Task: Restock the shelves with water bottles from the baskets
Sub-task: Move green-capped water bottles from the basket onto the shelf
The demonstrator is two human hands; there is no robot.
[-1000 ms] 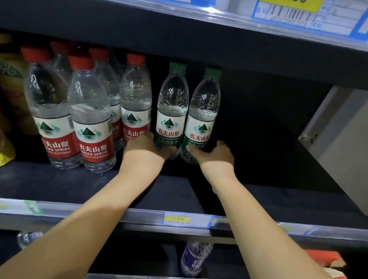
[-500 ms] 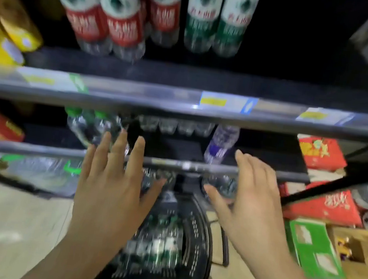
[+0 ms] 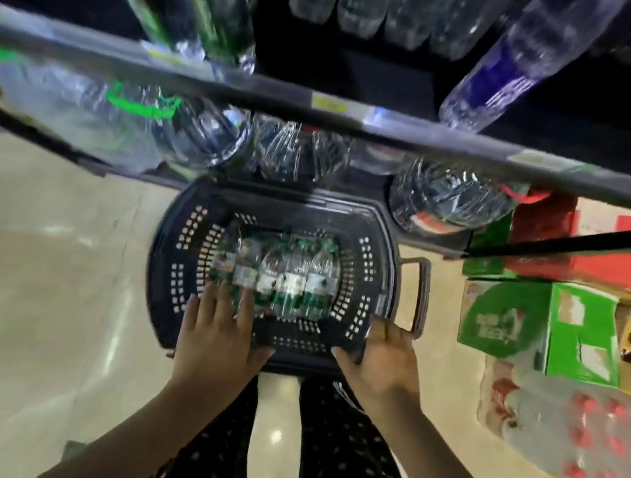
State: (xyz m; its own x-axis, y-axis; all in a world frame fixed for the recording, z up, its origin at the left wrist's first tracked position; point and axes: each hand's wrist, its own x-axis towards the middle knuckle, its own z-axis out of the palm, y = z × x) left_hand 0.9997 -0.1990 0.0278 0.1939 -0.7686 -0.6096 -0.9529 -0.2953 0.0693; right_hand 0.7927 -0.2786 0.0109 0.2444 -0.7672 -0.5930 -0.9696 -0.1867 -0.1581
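A dark plastic basket [image 3: 180,245] stands on the floor below me, in front of the shelves. Several small water bottles [image 3: 281,274] with green-and-white labels lie side by side in its bottom. My left hand [image 3: 217,330] hovers over the basket's near left part, fingers straight and spread, fingertips over the nearest bottles. My right hand [image 3: 382,356] hangs over the basket's near right rim, fingers relaxed, holding nothing. Large clear bottles [image 3: 207,132] fill the lower shelf [image 3: 400,129] above the basket.
A blue-labelled bottle [image 3: 500,70] leans on the upper right of the shelf. Green cartons [image 3: 515,321] and red cartons [image 3: 623,263] are stacked on the floor at right, with a wrapped pack of red-capped bottles [image 3: 581,430]. Beige floor [image 3: 36,302] lies open at left.
My view has swung down from the shelf to the basket. Both hands let go of the green-capped bottles on the shelf and dropped toward the basket, open.
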